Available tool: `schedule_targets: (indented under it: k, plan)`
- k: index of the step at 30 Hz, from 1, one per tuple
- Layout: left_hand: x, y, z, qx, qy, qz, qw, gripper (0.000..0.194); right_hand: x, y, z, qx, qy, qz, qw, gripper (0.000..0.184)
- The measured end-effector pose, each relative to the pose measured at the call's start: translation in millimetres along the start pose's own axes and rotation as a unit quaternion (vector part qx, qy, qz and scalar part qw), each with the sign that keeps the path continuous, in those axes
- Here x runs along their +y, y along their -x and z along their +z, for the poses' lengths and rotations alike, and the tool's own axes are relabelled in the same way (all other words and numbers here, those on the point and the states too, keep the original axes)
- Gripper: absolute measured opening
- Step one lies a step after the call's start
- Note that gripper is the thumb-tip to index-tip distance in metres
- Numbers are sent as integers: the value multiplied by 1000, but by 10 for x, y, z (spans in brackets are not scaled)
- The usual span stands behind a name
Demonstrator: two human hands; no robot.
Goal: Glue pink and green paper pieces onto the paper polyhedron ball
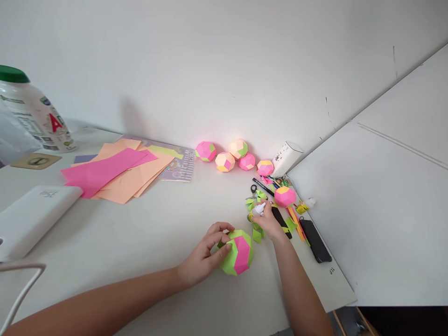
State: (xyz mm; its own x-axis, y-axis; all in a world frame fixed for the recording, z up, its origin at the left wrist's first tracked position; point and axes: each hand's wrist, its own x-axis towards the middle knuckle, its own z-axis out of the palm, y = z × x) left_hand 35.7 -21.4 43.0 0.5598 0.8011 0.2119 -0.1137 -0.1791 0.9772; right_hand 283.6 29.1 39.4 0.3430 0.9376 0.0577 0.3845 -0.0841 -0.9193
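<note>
A green and pink folded-paper ball (241, 254) rests on the white table (154, 228) near its front. My left hand (210, 249) grips it from the left, thumb in front and fingers over the top. To the right, my right hand (269, 221) is closed around a small glue bottle (258, 211) with a white nozzle cap. The bottle is tilted above green paper scraps (257, 233). Just beyond it lie scissors (254, 189) and a black pen (263, 185). A pink and yellow paper ball (285, 196) sits beside my right hand.
Several paper balls (225, 162) line the wall. Pink and orange paper sheets (119, 170), a white power bank (40, 219) and a green-capped bottle (38, 114) are on the left. A second glue bottle (305, 205) and a black case (316, 240) lie by the right partition.
</note>
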Motion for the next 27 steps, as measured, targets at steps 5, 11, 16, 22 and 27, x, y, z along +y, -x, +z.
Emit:
schedule_targets:
  k: [5,11,16,22,27]
  plan:
    - [8,14,20,20,-88,29,995,38,49,57,35,-62,-9,-10,998,40]
    - [101,19,25,-27,-108,31,993,37,-103,186,-143,-67,-28,-82,994,47]
    - [162,14,33,-28,-61,-39,997,41,-318,358,-384,-93,-80,-170,978,44]
    - [161,12,33,-29,36,-102,994,43,-465,574,-406,-132,-109,-225,959,50]
    - [115,12,3,-21,39,-120,992,40,-572,657,-333,-160,-130,-231,951,47]
